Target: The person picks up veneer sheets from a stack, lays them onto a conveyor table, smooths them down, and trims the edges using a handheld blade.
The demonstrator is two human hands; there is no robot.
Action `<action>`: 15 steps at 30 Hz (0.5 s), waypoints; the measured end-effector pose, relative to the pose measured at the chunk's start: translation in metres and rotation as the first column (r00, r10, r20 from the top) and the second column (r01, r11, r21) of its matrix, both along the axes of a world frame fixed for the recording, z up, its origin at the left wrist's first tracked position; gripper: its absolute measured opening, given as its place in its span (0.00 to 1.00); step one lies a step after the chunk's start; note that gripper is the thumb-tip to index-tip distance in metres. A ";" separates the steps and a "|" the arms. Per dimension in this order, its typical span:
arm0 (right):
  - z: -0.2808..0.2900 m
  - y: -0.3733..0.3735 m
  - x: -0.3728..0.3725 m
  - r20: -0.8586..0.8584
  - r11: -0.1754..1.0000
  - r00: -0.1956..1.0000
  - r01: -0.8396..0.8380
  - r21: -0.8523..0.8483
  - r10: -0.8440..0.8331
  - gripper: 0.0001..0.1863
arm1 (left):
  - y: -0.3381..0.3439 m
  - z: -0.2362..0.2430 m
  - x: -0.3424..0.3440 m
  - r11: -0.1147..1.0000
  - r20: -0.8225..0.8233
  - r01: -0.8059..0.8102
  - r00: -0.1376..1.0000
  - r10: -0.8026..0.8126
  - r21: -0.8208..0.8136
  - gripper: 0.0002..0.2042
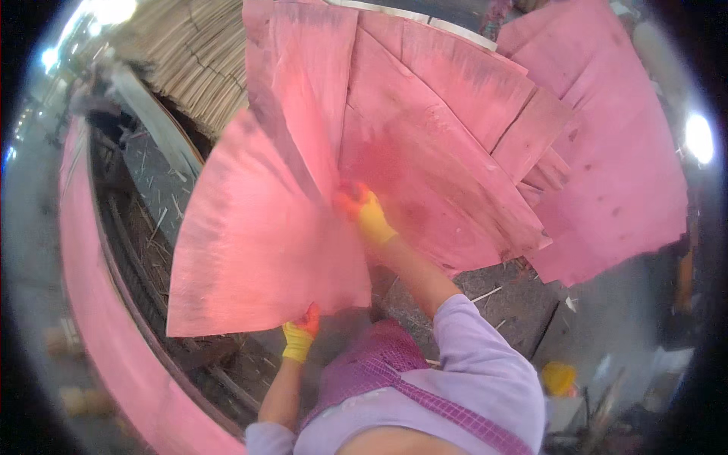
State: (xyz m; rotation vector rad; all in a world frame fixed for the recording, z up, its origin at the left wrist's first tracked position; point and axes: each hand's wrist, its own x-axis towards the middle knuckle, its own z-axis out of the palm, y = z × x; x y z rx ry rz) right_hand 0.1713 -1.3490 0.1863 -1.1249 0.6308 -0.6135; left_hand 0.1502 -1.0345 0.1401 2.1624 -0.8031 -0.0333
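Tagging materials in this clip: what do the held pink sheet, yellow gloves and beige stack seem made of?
Held pink sheet: probably thin wood veneer, matte; it curves and shows streaks.
Yellow gloves: fabric or rubber, red-fingered; blur hides texture.
Beige stack: likely uncoloured veneer, matte; thin layered edges.

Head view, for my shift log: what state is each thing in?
Pink sheet: held up, bent.
Left hand: gloved, pinching its lower edge.
Right hand: gloved, against the sheet; fingertips blurred.
Pink pile: overlapping, unevenly layered.
Tan stack: layered, edges ragged.
Purple apron: worn.
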 end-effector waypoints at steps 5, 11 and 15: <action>-0.021 -0.030 0.017 0.023 0.997 1.000 -0.019 0.069 0.017 0.17 | 0.004 -0.009 0.001 0.956 -0.343 -0.166 0.936 0.077 -0.240 0.12; -0.005 -0.027 0.026 0.176 0.961 0.952 -0.266 0.073 0.250 0.21 | 0.025 -0.034 0.046 0.966 -0.529 -0.127 0.849 -0.012 -0.225 0.15; 0.009 -0.001 0.021 -0.052 0.983 0.992 0.110 -0.146 -0.118 0.29 | -0.008 -0.019 0.064 0.909 -0.544 -0.138 0.832 -0.110 -0.394 0.13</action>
